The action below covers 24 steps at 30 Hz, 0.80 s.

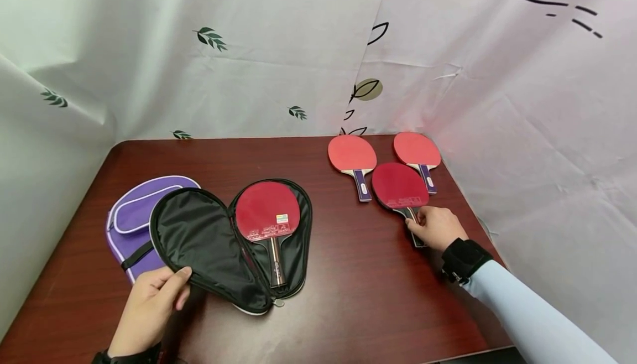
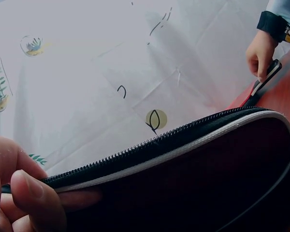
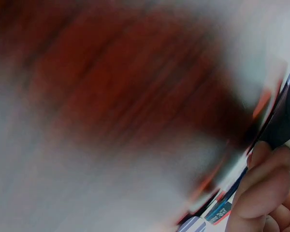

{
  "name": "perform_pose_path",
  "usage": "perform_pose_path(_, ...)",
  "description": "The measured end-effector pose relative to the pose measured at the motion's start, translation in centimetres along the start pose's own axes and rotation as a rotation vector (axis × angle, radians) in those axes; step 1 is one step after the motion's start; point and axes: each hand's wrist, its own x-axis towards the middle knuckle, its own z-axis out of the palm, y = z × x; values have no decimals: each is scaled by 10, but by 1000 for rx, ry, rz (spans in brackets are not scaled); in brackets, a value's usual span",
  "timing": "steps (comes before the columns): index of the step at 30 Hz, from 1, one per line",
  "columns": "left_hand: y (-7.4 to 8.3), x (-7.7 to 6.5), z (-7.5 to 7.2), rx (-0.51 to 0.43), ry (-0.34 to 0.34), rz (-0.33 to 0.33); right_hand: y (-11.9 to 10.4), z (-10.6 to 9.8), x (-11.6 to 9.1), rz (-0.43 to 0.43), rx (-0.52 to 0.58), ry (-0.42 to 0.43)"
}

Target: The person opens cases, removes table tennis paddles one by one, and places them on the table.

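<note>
My left hand (image 1: 151, 303) pinches the edge of the raised cover of a black zippered paddle case (image 1: 194, 242). In the left wrist view the cover's zipper teeth (image 2: 135, 147) run away from the thumb. A dark red table tennis paddle (image 1: 269, 209), with a small sticker on its rubber, lies in the unfolded case, handle toward me. On the right, my right hand (image 1: 440, 228) grips the handle of another dark red paddle (image 1: 400, 184) between thumb and fingers. The right wrist view shows those fingers (image 3: 266, 188) on the dark handle; much of that view is blurred.
Two lighter red paddles with purple handles, one on the left (image 1: 352, 152) and one on the right (image 1: 417, 149), lie at the back right. A purple case (image 1: 144, 209) sits partly under the black cover. The brown table (image 1: 348, 297) borders white patterned cloth (image 1: 249, 76).
</note>
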Motion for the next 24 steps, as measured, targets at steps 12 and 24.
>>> perform_pose_path(12, 0, 1, -1, 27, -10, 10, -2, -2, 4, 9, -11, -36)
perform_pose_path(24, 1, 2, -2, 105, -15, 7, 3, 4, 4, 17, -5, -71)
